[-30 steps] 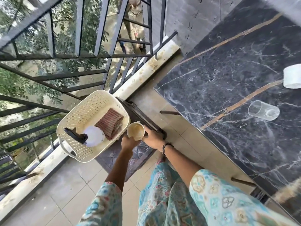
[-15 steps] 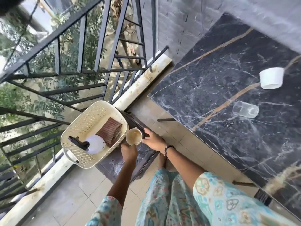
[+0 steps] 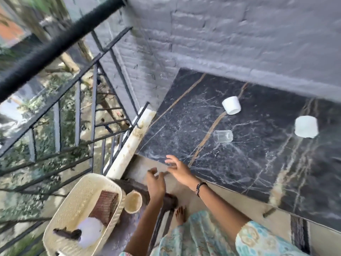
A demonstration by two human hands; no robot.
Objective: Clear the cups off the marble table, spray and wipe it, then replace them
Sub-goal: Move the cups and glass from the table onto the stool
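Head view caught you mid-clearing, left hand (image 3: 156, 183) and right hand (image 3: 178, 169) empty and spread; next, grasp the glass cup (image 3: 223, 136).

Both hands empty, fingers loose: left hand (image 3: 156, 183) above tan cup (image 3: 133, 201), right hand (image 3: 180, 169) at worktop (image 3: 249, 163) front edge. 2 white cups (image 3: 231, 105) (image 3: 306, 129) + clear glass (image 3: 223, 136) mid-worktop.

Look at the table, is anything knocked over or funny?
Yes. The clear glass seems to lie on its side on the marble table, and the two white cups look tipped too. No spill shows.
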